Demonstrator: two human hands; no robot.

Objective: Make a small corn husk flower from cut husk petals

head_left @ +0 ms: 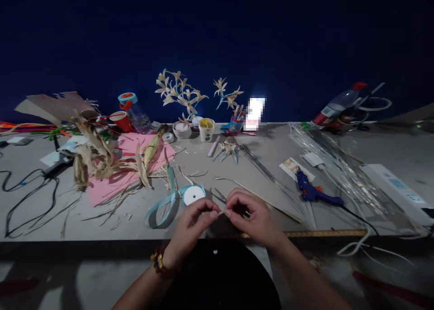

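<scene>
Pale and thin, a sliver (220,213) at lower centre is pinched by left hand (194,224) and right hand (253,214), presumably for steadiness

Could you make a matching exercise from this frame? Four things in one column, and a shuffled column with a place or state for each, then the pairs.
Things:
1. Left hand
2. Glue gun
3. Ribbon spool
4. Pink paper

Places and states:
A. Lying at the right, dark blue
B. Partly covered by dried husks
C. Bracelet at its wrist, fingertips pinching a small pale piece
D. White and round, just beyond the hands

Pairs: 1-C, 2-A, 3-D, 4-B
</scene>
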